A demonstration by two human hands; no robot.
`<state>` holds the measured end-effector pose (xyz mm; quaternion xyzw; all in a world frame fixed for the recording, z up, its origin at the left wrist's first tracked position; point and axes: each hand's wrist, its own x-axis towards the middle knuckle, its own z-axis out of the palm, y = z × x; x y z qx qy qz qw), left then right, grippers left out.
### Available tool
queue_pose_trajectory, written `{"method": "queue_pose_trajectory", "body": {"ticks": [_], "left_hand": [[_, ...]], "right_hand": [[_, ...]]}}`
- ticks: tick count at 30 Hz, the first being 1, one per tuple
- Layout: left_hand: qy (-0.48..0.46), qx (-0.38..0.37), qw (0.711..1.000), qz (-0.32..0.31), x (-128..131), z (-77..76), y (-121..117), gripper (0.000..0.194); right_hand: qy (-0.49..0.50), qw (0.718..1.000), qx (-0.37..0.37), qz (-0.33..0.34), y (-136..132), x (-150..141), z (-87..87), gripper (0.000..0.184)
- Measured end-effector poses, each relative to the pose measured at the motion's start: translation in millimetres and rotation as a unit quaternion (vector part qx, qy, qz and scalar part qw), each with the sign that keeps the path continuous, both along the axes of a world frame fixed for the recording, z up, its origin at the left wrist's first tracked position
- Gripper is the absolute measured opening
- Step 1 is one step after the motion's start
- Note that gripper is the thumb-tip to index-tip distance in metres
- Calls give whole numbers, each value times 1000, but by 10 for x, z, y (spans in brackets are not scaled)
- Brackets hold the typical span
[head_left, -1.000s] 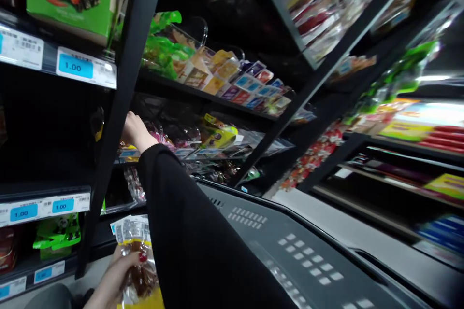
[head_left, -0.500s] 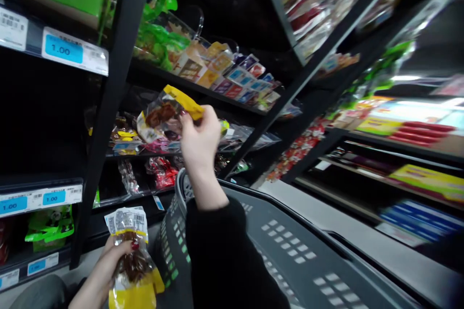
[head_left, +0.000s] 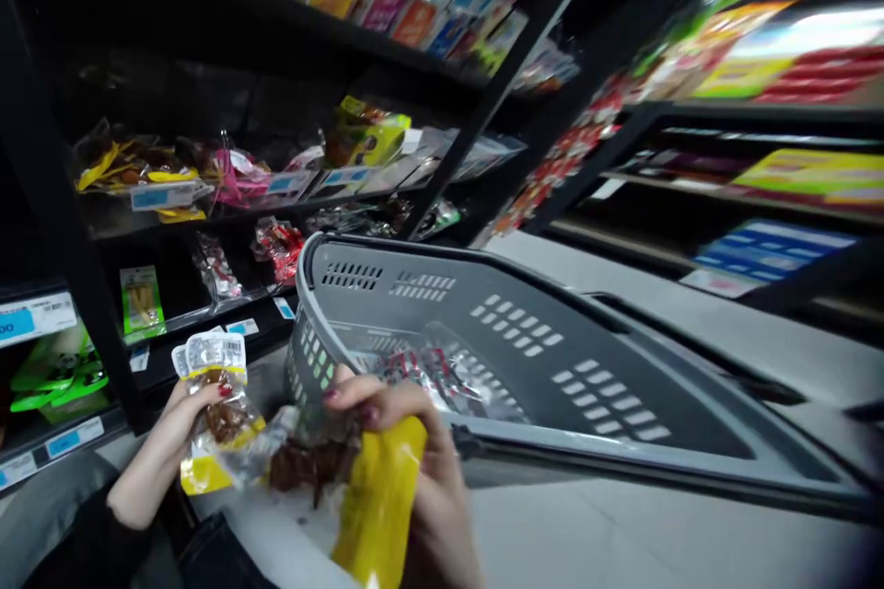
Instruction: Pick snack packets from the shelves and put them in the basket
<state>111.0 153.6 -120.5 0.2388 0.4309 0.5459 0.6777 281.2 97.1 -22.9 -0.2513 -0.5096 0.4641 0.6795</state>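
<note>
My left hand point(head_left: 197, 409) is closed on several yellow-and-clear snack packets point(head_left: 219, 368) with brown pieces inside and white labelled tops. In my right hand point(head_left: 428, 451) is another yellow-and-clear snack packet point(head_left: 379, 497), pinched by its yellow end. Its clear part, with dark brown food showing, reaches left to the packets in my left hand; whether they touch I cannot tell. Just beyond my hands stands a grey shopping basket point(head_left: 552, 322), with red-and-clear packets point(head_left: 435, 368) lying on its bottom.
Dark shelves hold yellow packets point(head_left: 138, 166), pink packets point(head_left: 238, 175) and red packets point(head_left: 280, 248) beyond the basket. A black shelf post point(head_left: 65, 175) rises at the left. More shelves with blue boxes point(head_left: 773, 248) stand to the right, across a pale floor point(head_left: 587, 525).
My right hand has come down and back from the shelf with its packet, now near my left hand. The view has tipped down, showing the basket's inside.
</note>
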Motion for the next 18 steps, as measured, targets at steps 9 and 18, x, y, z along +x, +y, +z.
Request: {"method": "queue_pose_trajectory", "body": {"ticks": [9, 18], "left_hand": [[37, 22, 997, 62, -2, 23, -44, 36], [40, 46, 995, 75, -13, 7, 6, 39]], "right_hand": [[-69, 983, -100, 139, 144, 13, -107, 35], [-289, 952, -94, 27, 224, -308, -473, 19]]}}
